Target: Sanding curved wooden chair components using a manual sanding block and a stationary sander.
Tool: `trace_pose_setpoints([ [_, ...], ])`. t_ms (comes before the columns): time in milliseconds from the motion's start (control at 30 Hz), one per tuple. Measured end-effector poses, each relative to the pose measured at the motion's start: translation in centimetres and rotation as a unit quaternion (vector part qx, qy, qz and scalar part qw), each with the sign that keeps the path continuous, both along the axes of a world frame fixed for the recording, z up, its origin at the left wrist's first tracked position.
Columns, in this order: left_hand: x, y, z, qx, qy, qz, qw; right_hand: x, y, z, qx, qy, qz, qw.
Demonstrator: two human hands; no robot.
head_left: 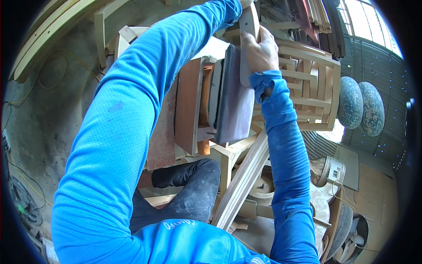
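Observation:
A flat, pale wooden piece [249,24] with a rounded end and small holes stands lengthwise against the grey-purple belt [236,103] of a belt sander. My right hand [262,52] is closed round the piece partway along, its thumb and fingers over the edge. At the far end, by the top of the picture, my left hand [246,3] grips the same piece, though most of that hand is cut off by the frame. A brown wooden housing [188,105] flanks the belt on the left, with an orange roller part [203,147] beneath.
Slatted wooden frames [307,86] are stacked to the right, beside two round mottled rolls [350,103]. Long laminated boards [244,176] slant near my knee [206,171]. Curved wooden rails [48,37] rest at far left, above a yellow cable [39,79] on the floor.

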State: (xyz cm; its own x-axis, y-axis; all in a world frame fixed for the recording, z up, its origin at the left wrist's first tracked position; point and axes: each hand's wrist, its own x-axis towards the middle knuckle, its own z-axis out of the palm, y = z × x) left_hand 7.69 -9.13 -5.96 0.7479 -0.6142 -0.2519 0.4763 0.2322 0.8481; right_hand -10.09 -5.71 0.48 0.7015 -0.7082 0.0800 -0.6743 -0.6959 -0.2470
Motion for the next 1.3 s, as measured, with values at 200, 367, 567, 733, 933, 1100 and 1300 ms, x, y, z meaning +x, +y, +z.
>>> trace_pose_setpoints([
  [200,3.3,-2.6,-1.7,-0.016,-0.035,0.004,0.999,2.3,-0.7,-0.5,-0.043,-0.003,0.018,0.999],
  [367,3.9,-3.0,2.6,-0.133,-0.067,0.025,0.989,2.2,0.8,-0.5,-0.106,-0.085,0.025,0.99],
  [567,1.3,-0.4,12.1,-0.307,-0.245,0.088,0.915,0.8,1.3,0.4,-0.192,-0.29,0.094,0.933],
  [733,-1.4,3.3,17.8,-0.428,-0.396,0.056,0.811,1.6,2.2,-1.5,-0.202,-0.375,0.121,0.897],
  [933,-7.6,9.8,17.7,-0.282,-0.559,0.07,0.777,-5.8,6.4,2.6,-0.018,-0.268,0.141,0.953],
  [1100,-16.9,17.2,20.4,-0.316,-0.618,-0.063,0.717,-21.5,6.4,16.5,0.164,-0.462,0.209,0.846],
  [1300,-27.1,21.0,21.5,-0.352,-0.626,-0.15,0.68,-28.9,17.4,36.5,0.227,-0.563,0.281,0.743],
])
